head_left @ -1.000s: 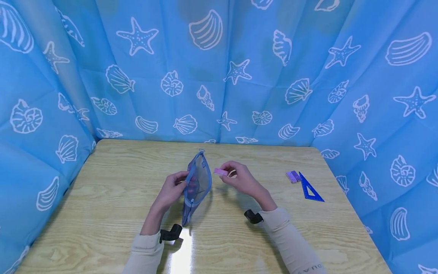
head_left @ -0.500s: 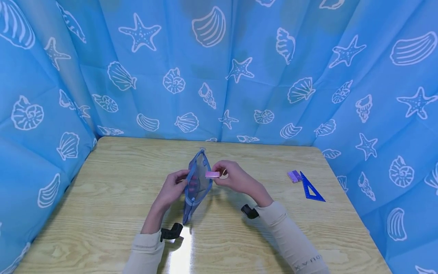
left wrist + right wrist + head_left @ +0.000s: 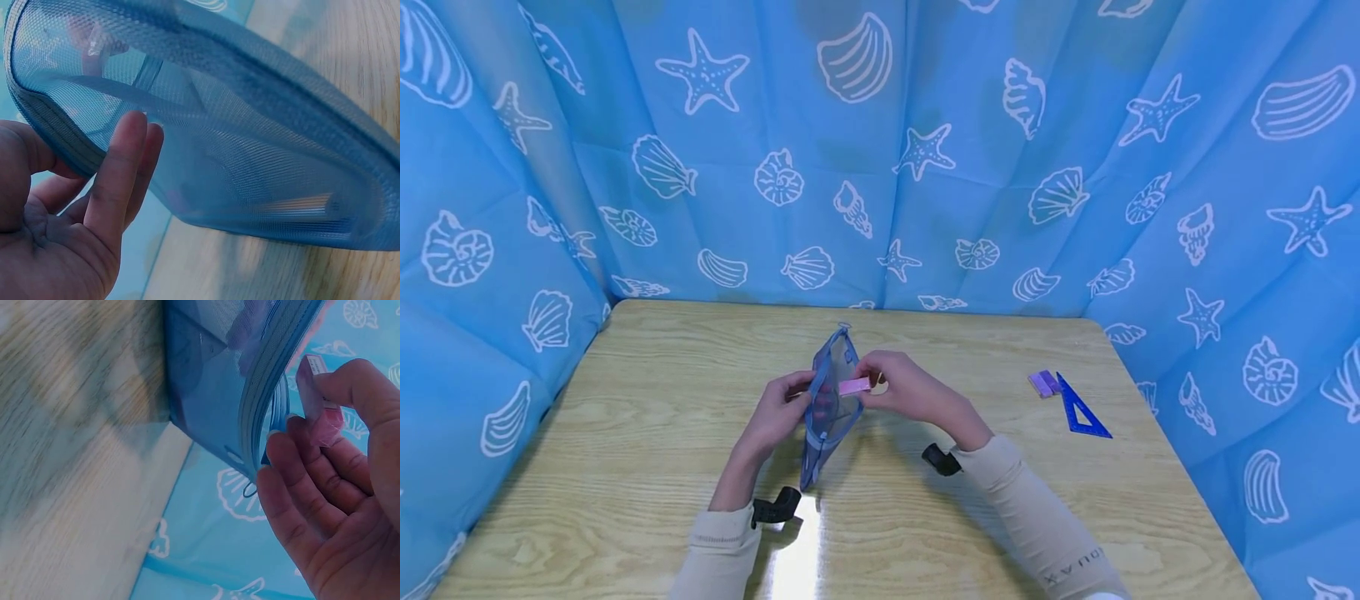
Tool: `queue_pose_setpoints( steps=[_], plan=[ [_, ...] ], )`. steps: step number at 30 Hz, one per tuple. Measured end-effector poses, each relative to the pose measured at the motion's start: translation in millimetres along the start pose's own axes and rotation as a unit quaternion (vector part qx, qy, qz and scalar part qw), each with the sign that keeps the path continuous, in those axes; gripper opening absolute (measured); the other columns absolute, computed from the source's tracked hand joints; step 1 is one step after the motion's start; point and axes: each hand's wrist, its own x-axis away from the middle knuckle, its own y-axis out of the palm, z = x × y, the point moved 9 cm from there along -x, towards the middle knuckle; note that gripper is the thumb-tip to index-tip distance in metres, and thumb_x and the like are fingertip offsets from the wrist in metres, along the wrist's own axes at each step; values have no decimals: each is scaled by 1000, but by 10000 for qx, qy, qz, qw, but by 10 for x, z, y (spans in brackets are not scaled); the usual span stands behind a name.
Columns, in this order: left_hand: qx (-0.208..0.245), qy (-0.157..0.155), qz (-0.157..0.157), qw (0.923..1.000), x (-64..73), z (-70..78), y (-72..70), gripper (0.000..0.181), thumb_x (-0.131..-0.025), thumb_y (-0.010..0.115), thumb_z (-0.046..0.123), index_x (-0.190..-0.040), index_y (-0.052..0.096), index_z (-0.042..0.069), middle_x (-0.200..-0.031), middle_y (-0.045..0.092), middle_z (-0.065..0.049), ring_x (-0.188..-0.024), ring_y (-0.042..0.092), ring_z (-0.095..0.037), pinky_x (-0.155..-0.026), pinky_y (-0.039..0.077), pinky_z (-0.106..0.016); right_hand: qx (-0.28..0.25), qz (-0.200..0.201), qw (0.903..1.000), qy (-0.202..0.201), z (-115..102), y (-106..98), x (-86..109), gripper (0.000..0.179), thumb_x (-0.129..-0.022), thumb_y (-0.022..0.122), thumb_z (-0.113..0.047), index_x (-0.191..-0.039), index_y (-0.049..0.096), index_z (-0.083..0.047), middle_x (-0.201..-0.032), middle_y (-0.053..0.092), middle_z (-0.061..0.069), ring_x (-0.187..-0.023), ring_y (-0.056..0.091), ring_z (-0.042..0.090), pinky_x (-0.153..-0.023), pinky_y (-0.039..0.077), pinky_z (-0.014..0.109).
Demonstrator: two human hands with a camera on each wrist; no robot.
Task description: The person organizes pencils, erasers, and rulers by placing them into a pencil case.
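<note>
A blue mesh zip pouch (image 3: pixel 822 450) stands on edge at the middle of the table, its zipped mouth spread apart and facing right. My left hand (image 3: pixel 778 412) pinches the mouth's left rim between thumb and fingers. In the left wrist view, long light-brown streaks show through the mesh pouch (image 3: pixel 250 150) near its bottom. My right hand (image 3: pixel 906 387) pinches a small pink eraser (image 3: pixel 854 386) by one end, and the eraser overlaps the pouch's opening. In the right wrist view the wrapped eraser (image 3: pixel 319 403) sits between thumb and fingers, with fingertips right at the zip edge.
On the right part of the wooden table (image 3: pixel 662 375) lie purple erasers (image 3: pixel 1043 383) beside a blue set square (image 3: pixel 1084 410). A blue curtain (image 3: pixel 880 167) with white shells and starfish surrounds the table's back and sides.
My right hand has moved left with the pink eraser, from beside the pouch to over its opening. My left hand and the pouch have hardly moved.
</note>
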Motion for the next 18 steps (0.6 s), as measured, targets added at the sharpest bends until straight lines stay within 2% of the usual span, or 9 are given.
queue_pose_setpoints(
  steps=[4, 7, 9, 11, 18],
  plan=[
    [-99, 39, 4, 9999, 5, 21, -7, 37, -104, 45, 1, -138, 55, -7, -127, 63, -28, -106, 69, -34, -84, 63, -37, 129, -125, 9998, -81, -50, 16, -24, 12, -91, 72, -7, -102, 68, -10, -92, 64, -3, -84, 58, 17, -77, 56, 32],
    [-91, 16, 9, 10000, 7, 32, -12, 37, -104, 45, 1, -139, 55, -7, -127, 62, -28, -106, 68, -34, -85, 63, -37, 85, -249, 9996, -39, -76, 36, -38, 13, -90, 71, -5, -102, 68, -10, -92, 65, -2, -86, 61, 23, -77, 57, 35],
    [-62, -17, -2, 10000, 8, 34, -13, 37, -104, 45, 2, -139, 55, -7, -128, 62, -29, -107, 68, -34, -86, 63, -37, 62, -346, 9994, -7, -89, 57, -51, 14, -90, 70, -5, -102, 69, -9, -93, 65, -1, -88, 62, 30, -80, 58, 41],
    [-59, -38, 13, 10000, 9, 37, -18, 37, -104, 45, 2, -139, 55, -6, -129, 61, -28, -108, 67, -34, -86, 63, -37, 110, -444, 9990, 3, -105, 80, -65, 13, -89, 70, -5, -102, 69, -10, -92, 65, -2, -89, 63, 30, -80, 58, 42],
    [-153, 60, 17, 9999, 12, 46, -34, 39, -102, 44, 0, -139, 55, -7, -127, 62, -28, -107, 67, -32, -84, 62, -32, 415, -741, 9962, -187, -213, 154, -104, 10, -89, 70, -6, -98, 70, -12, -90, 66, -6, -81, 59, 10, -76, 58, 29]
  ],
)
